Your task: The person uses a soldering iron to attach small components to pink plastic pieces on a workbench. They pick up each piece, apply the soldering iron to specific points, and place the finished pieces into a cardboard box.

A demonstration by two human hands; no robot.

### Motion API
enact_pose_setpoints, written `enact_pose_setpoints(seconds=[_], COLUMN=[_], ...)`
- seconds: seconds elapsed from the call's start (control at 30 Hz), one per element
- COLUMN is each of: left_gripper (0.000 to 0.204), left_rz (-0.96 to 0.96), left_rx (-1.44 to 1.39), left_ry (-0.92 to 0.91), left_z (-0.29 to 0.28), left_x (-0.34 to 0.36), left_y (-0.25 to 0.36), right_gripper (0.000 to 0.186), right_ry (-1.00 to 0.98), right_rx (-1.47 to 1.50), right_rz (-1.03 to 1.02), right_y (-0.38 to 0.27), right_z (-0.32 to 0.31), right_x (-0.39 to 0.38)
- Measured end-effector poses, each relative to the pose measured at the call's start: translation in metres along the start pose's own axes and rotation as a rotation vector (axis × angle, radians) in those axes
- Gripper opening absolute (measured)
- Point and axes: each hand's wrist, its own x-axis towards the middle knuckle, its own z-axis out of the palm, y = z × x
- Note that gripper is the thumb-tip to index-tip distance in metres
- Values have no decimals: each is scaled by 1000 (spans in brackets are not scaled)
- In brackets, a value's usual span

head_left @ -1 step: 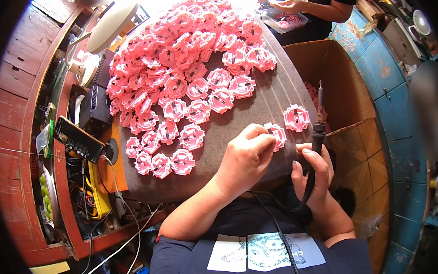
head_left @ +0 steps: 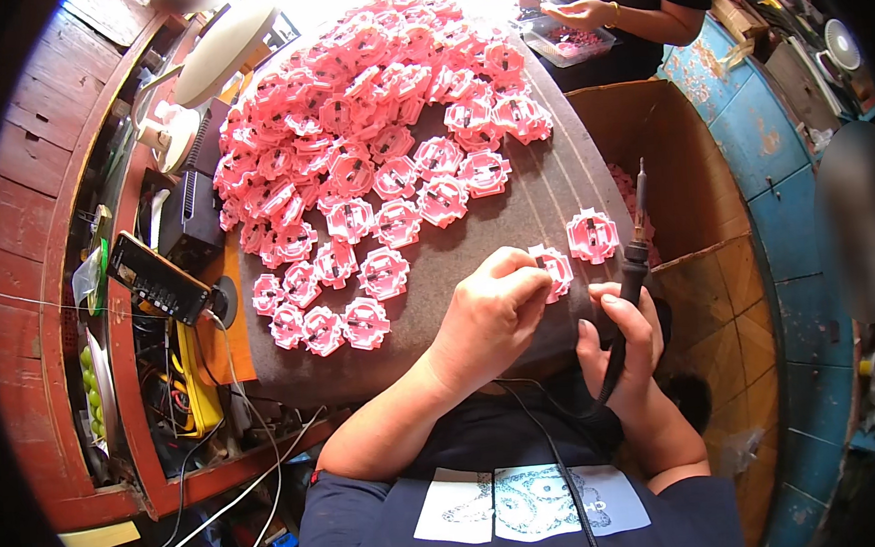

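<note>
From the head view, the left hand (head_left: 490, 315) pinched a pink part (head_left: 554, 269) on the worktop (head_left: 543, 192), fingers closed on it. The right hand (head_left: 624, 337) was wrapped around a soldering iron (head_left: 637, 251), tip up and just right of that part. A second part (head_left: 592, 235) lay just beyond the hands, the pile (head_left: 368, 127) further ahead, a box (head_left: 670, 149) to the right. The risk, as I judged it: fingertips so close to the iron could be burned, or the tip could melt plastic if it slipped
</note>
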Motion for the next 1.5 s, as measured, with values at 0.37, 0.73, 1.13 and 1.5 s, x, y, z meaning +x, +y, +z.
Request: enact_pose_setpoints(seconds=[0.37,0.73,1.13,1.5], left_gripper=[29,26,62,42], left_rz=[-111,28,95,89], left_rx=[857,795,268,128], left_ry=[34,23,-91,32], left_z=[-20,-6,-36,-23], left_x=[59,2,-25,-29], left_y=[-22,9,2,-2], right_gripper=[60,53,56,50], right_ry=[-48,-45,-82,-91], right_rx=[-183,-178,73,89], right_rz=[-33,-50,-77,-107], right_y=[2,27,-10,-7], right_z=[38,20,36,45], right_x=[36,48,18,26])
